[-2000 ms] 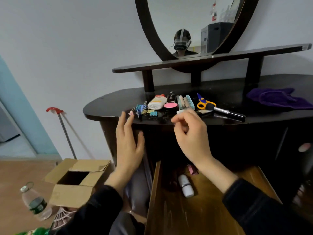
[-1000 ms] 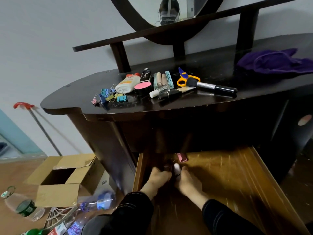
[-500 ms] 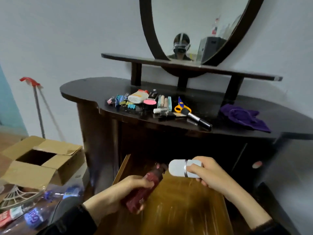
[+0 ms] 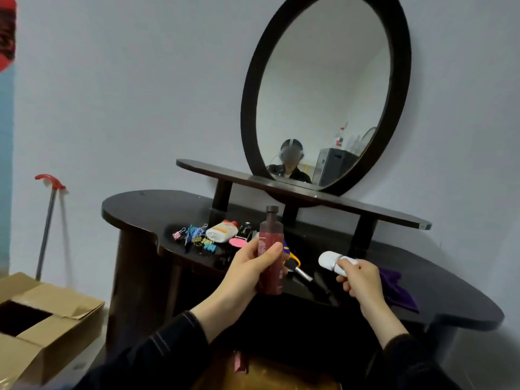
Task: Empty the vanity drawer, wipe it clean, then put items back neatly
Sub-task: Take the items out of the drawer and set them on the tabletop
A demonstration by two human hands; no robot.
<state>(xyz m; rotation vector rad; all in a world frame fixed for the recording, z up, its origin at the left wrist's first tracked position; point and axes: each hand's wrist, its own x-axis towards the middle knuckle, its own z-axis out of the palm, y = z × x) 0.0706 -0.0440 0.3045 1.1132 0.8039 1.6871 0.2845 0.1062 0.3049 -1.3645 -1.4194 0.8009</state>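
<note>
My left hand (image 4: 247, 270) grips a dark red bottle (image 4: 269, 254) upright, raised in front of the dark vanity top (image 4: 439, 294). My right hand (image 4: 361, 278) holds a white capsule-shaped container (image 4: 332, 261) level over the top's right half. On the top lie coloured binder clips (image 4: 197, 236), a white tube (image 4: 222, 231), a pink compact (image 4: 237, 242), a black item (image 4: 244, 229), yellow-handled scissors (image 4: 294, 258) and a makeup brush (image 4: 306, 277), partly hidden behind the bottle. Only a strip of the open wooden drawer (image 4: 267, 375) shows at the bottom edge, with a small pink item (image 4: 240, 361) in it.
A purple cloth (image 4: 396, 289) lies on the vanity's right side. An oval mirror (image 4: 323, 91) and a narrow shelf (image 4: 309, 194) rise behind. An open cardboard box (image 4: 36, 325) sits on the floor at left, with a red-handled stick (image 4: 47, 220) leaning on the wall.
Both hands reached into the drawer, took out the red bottle and the white container, and lifted them up to the height of the vanity top. The view tilted upward.
</note>
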